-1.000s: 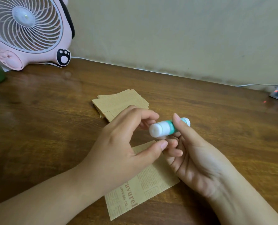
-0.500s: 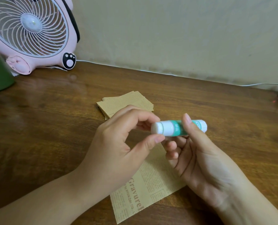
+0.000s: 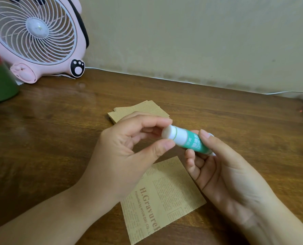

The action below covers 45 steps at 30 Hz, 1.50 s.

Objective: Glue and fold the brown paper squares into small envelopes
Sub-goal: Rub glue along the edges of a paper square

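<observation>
The right hand (image 3: 223, 175) grips the green body of a glue stick (image 3: 186, 139), held level above the wooden worktop (image 3: 58, 135). The left hand (image 3: 127, 154) pinches its white cap (image 3: 169, 132) between thumb and forefinger. Under both hands lies one printed brown paper square (image 3: 165, 200); a stack of brown paper squares (image 3: 140, 109) sits just behind. A pink fan (image 3: 35, 36) stands far left.

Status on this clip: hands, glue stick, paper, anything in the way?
Left hand pinches glue stick cap; right hand grips its body. Printed paper square flat beneath, unglued. Spare stack behind. Nothing obstructing.
</observation>
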Available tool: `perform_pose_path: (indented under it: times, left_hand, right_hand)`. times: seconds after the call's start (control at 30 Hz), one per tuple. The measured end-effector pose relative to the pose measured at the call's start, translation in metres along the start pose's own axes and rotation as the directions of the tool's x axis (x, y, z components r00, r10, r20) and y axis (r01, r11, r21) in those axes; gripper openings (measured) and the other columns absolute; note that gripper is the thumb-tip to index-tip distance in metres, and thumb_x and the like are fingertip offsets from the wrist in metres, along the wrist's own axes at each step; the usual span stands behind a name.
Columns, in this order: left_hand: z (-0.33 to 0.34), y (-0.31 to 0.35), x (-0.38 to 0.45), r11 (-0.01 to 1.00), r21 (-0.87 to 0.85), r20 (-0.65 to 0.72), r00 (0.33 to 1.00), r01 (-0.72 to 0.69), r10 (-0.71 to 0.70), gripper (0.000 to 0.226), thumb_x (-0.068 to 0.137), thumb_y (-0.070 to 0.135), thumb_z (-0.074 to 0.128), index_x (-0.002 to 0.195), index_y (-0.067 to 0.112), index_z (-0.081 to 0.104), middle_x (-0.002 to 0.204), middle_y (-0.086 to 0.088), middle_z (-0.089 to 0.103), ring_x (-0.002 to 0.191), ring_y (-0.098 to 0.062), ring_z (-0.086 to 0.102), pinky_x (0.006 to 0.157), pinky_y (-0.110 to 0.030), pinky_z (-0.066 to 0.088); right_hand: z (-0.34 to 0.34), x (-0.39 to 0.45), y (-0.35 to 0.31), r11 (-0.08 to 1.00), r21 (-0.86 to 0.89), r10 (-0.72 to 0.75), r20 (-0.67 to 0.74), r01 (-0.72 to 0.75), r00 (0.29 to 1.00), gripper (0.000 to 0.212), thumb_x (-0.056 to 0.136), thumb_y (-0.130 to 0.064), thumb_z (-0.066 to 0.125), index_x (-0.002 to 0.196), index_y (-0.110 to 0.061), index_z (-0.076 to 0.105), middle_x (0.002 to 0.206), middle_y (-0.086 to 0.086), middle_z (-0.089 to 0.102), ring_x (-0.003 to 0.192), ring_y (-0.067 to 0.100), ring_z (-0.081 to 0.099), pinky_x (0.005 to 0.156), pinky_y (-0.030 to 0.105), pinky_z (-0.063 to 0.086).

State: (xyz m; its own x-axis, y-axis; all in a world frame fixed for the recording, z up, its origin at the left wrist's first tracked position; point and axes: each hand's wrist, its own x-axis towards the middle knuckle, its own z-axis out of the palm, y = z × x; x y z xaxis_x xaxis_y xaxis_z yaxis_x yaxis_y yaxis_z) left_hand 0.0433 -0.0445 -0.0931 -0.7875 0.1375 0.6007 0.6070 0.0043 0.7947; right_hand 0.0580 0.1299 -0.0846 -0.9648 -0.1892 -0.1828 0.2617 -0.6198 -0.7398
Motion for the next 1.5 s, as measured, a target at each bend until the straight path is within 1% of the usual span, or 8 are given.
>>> perform_pose_path:
  times: [0.2, 0.37, 0.53, 0.8, 0.93, 1.23, 1.4, 1.5]
  left_hand:
    - [-0.003, -0.001, 0.003, 0.995, -0.093, 0.046, 0.998, 0.046, -0.041, 0.027, 0.073, 0.021, 0.072, 0.1, 0.021, 0.07, 0.1, 0.001, 0.067, 0.092, -0.021, 0.066, 0.079, -0.022, 0.052]
    - [-0.006, 0.0, 0.005, 0.989, -0.128, 0.094, 0.994, 0.074, -0.062, 0.028, 0.074, 0.019, 0.071, 0.102, 0.02, 0.069, 0.101, 0.004, 0.068, 0.093, -0.016, 0.066, 0.079, -0.02, 0.051]
    - [-0.01, -0.001, 0.009, 0.977, -0.169, 0.114, 0.987, 0.131, -0.112, 0.029, 0.074, 0.017, 0.069, 0.103, 0.021, 0.071, 0.103, 0.006, 0.068, 0.094, -0.01, 0.064, 0.079, -0.016, 0.049]
    - [-0.012, 0.001, 0.006, 0.98, -0.142, 0.117, 0.985, 0.14, -0.123, 0.026, 0.08, 0.02, 0.065, 0.104, 0.024, 0.072, 0.104, 0.008, 0.064, 0.097, -0.005, 0.061, 0.08, -0.013, 0.047]
    - [-0.012, 0.0, 0.006, 0.964, -0.198, 0.115, 0.981, 0.177, -0.156, 0.035, 0.075, 0.018, 0.067, 0.11, 0.024, 0.069, 0.098, 0.008, 0.067, 0.095, -0.005, 0.061, 0.079, -0.015, 0.048]
    - [-0.012, 0.002, 0.008, 0.924, -0.289, 0.098, 0.968, 0.252, -0.233, 0.042, 0.065, 0.004, 0.078, 0.103, 0.02, 0.071, 0.086, 0.006, 0.069, 0.087, -0.004, 0.064, 0.074, -0.014, 0.05]
    - [-0.015, 0.005, 0.007, 0.904, -0.31, 0.11, 0.956, 0.294, -0.273, 0.035, 0.066, 0.023, 0.072, 0.101, 0.023, 0.073, 0.091, 0.004, 0.07, 0.091, -0.005, 0.064, 0.076, -0.014, 0.049]
    - [-0.015, 0.006, 0.006, 0.912, -0.239, 0.095, 0.942, 0.335, -0.321, 0.034, 0.066, 0.035, 0.07, 0.099, 0.028, 0.073, 0.093, 0.004, 0.072, 0.091, -0.007, 0.065, 0.08, -0.016, 0.049]
  right_hand:
    - [-0.002, -0.001, 0.0, 0.999, 0.039, 0.025, 0.043, -0.026, 0.999, 0.042, 0.048, -0.02, 0.091, 0.083, -0.008, 0.07, 0.086, 0.015, 0.064, 0.059, 0.017, 0.065, 0.056, 0.022, 0.055]
    - [-0.004, -0.001, 0.0, 1.0, -0.009, -0.017, 0.108, 0.018, 0.994, 0.044, 0.052, -0.022, 0.09, 0.087, -0.009, 0.066, 0.081, 0.012, 0.066, 0.065, 0.017, 0.067, 0.06, 0.023, 0.055]
    - [-0.003, -0.003, 0.0, 0.997, -0.058, -0.035, 0.178, 0.046, 0.983, 0.028, 0.061, -0.015, 0.082, 0.086, -0.01, 0.068, 0.081, 0.014, 0.067, 0.071, 0.019, 0.069, 0.064, 0.023, 0.056]
    - [-0.003, -0.005, 0.002, 0.96, -0.192, -0.167, 0.191, 0.204, 0.967, 0.028, 0.062, -0.019, 0.081, 0.087, -0.013, 0.069, 0.087, 0.014, 0.067, 0.077, 0.022, 0.069, 0.07, 0.024, 0.055]
    - [-0.004, -0.005, 0.001, 0.925, -0.265, -0.223, 0.204, 0.273, 0.953, 0.028, 0.063, -0.023, 0.083, 0.086, -0.016, 0.07, 0.089, 0.011, 0.068, 0.079, 0.022, 0.069, 0.073, 0.023, 0.054]
    - [-0.003, -0.008, 0.001, 0.911, -0.293, -0.255, 0.152, 0.29, 0.955, 0.015, 0.069, -0.022, 0.073, 0.083, -0.017, 0.07, 0.081, 0.012, 0.068, 0.07, 0.022, 0.069, 0.065, 0.021, 0.054]
    - [-0.003, -0.008, 0.002, 0.879, -0.324, -0.298, 0.195, 0.349, 0.934, 0.025, 0.066, -0.028, 0.08, 0.086, -0.019, 0.07, 0.089, 0.011, 0.07, 0.079, 0.023, 0.07, 0.073, 0.022, 0.054]
    - [-0.005, -0.008, 0.003, 0.833, -0.386, -0.337, 0.217, 0.397, 0.916, 0.022, 0.068, -0.027, 0.077, 0.088, -0.02, 0.069, 0.092, 0.008, 0.069, 0.082, 0.023, 0.069, 0.076, 0.023, 0.053]
